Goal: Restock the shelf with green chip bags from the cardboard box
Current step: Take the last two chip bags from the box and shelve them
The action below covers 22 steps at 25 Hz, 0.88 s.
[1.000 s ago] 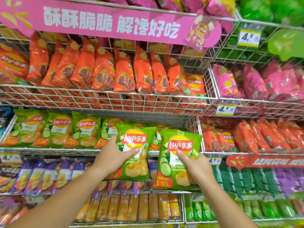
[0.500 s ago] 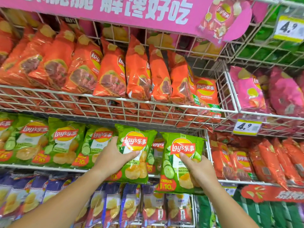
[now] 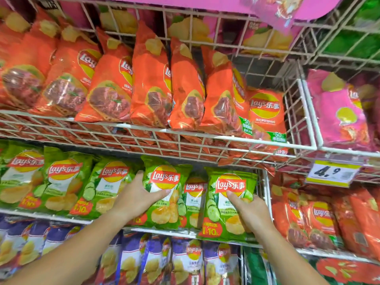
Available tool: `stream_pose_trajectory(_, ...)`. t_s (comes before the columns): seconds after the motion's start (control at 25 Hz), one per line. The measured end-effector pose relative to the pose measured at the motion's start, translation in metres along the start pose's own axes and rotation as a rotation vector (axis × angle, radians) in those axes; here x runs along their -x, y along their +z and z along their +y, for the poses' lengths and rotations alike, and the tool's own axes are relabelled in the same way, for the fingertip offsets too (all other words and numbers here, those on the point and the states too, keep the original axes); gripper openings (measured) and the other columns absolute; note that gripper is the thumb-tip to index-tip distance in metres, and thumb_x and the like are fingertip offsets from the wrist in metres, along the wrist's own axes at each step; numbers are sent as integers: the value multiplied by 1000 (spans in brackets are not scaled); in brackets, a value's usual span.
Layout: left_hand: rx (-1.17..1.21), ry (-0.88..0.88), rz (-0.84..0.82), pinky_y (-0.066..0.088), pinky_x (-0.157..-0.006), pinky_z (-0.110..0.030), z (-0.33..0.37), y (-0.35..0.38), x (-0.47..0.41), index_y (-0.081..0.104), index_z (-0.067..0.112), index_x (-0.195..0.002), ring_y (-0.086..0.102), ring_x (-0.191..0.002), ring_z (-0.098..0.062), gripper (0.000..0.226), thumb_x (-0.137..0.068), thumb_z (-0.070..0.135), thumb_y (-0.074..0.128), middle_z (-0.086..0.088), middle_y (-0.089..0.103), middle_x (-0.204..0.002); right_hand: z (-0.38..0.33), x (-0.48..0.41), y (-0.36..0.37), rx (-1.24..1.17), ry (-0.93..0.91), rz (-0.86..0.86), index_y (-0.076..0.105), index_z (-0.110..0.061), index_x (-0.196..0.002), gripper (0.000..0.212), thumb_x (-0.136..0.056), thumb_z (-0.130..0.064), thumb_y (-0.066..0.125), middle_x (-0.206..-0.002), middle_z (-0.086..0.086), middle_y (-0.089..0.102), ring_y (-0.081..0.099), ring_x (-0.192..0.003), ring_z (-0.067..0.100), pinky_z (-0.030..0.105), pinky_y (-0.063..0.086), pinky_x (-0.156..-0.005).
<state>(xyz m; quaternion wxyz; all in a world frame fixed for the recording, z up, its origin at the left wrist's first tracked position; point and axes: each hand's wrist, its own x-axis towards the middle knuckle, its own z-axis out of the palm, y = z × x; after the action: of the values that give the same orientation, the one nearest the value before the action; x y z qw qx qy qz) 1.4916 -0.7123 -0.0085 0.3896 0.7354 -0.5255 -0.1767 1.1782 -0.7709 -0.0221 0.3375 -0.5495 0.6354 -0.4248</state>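
Nearer the shelf (image 3: 61, 218) now: left hand (image 3: 137, 195) clasps a green bag (image 3: 164, 192), right hand (image 3: 249, 210) a second green bag (image 3: 228, 202); slide both upright beyond fingertips

only two arms of the person are in view. the left hand (image 3: 135, 194) and the right hand (image 3: 249, 212) are bare, their nails too blurred to tell. the left forearm (image 3: 82, 243) and the right forearm (image 3: 283, 258) are bare along all that shows, slim and smooth, each cut off by the lower edge of the view.
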Motion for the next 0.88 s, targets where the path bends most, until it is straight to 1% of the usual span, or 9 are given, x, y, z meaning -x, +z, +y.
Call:
stream_pose_trajectory(0.08,-42,-34,-7,46,-99,-38,-3,-1,-5,24,18,-156,51,-130,-26,127,-57,83,71,-3,49,-149,-2,-6,0,34,1,5,60,-7,-113,70,-76,-64,77,-104,9,68,63,-96,28,35,48,-84)
stream_pose_trajectory(0.12,-56,-43,-6,48,-97,-39,-4,1,-7,27,20,-154,55,-125,-25,126,-56,85,70,-2,55,-143,1,-11,2,59,15,14,61,-4,-121,87,-70,-74,74,-108,11,70,65,-100,30,35,49,-85)
stream_pose_trajectory(0.2,-59,-23,14,50,-93,-38,-8,5,-9,39,23,-145,59,-117,-23,113,-56,84,72,4,62,-128,4,-14,10,100,19,34,64,-7,-118,103,-55,-88,66,-110,13,73,68,-102,33,40,54,-89)
stream_pose_trajectory(0.24,-42,-9,12,49,-90,-36,-10,6,-10,43,23,-140,59,-116,-23,103,-59,78,76,7,62,-122,9,-16,14,110,37,35,63,-7,-119,104,-54,-89,66,-111,13,73,67,-103,34,42,55,-90)
stream_pose_trajectory(0.32,-9,9,4,45,-85,-33,-13,7,-12,43,23,-137,58,-117,-24,93,-65,68,79,7,59,-120,13,-16,18,110,69,26,56,-5,-132,104,-64,-83,68,-122,16,69,64,-111,36,43,53,-94)
stream_pose_trajectory(0.48,-30,-1,-22,50,-88,-35,-18,11,-17,38,28,-144,60,-116,-21,108,-57,82,73,7,60,-134,17,-24,24,93,118,57,35,1,-150,108,-77,-69,73,-144,22,54,54,-130,40,44,45,-101)
stream_pose_trajectory(0.64,-22,-32,-45,55,-89,-39,-19,16,-14,34,30,-145,61,-114,-20,115,-52,88,69,6,60,-135,23,-31,31,149,126,120,34,2,-149,104,-79,-63,75,-140,22,56,56,-126,40,45,47,-98)
stream_pose_trajectory(0.76,34,-22,-11,49,-95,-37,-17,19,-12,33,24,-146,55,-124,-22,108,-61,71,80,4,54,-141,27,-28,35,152,-2,191,38,2,-143,105,-73,-63,80,-133,21,59,59,-119,38,48,51,-98)
stream_pose_trajectory(0.88,-82,68,69,44,-101,-39,-12,12,-6,27,21,-148,45,-134,-23,108,-66,64,82,0,40,-150,31,-16,37,391,-314,307,34,3,-150,100,-80,-52,79,-149,23,45,41,-139,38,50,37,-116)
